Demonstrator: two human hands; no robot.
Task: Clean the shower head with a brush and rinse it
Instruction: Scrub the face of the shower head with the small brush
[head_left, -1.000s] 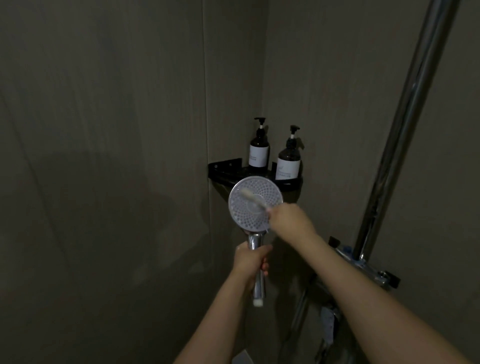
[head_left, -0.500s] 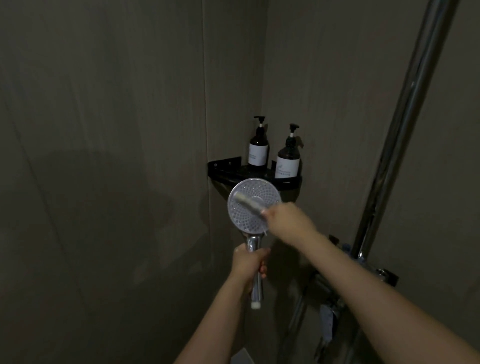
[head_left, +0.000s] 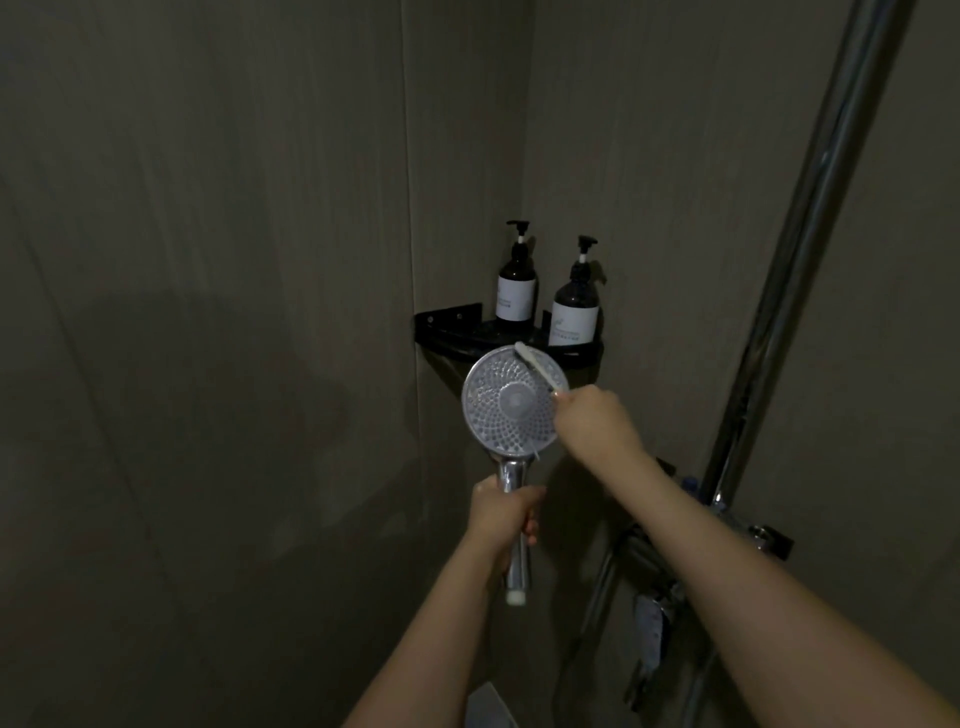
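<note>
A round chrome shower head (head_left: 506, 405) with a dotted face points toward me, held upright at the centre of the view. My left hand (head_left: 501, 519) grips its chrome handle below the face. My right hand (head_left: 592, 421) is closed on a white brush (head_left: 537, 369), whose bristle end lies across the upper right rim of the face. The brush's lower handle is hidden in my fist.
A black corner shelf (head_left: 449, 325) just behind the shower head carries two dark pump bottles (head_left: 515, 283) (head_left: 575, 304). A chrome riser pipe (head_left: 810, 218) and the mixer valve (head_left: 748, 525) stand at the right. Dim tiled walls enclose the corner.
The brush has moved from the middle left of the face up to the upper right rim, and my right hand shifted right with it. The shower head stays held in place.
</note>
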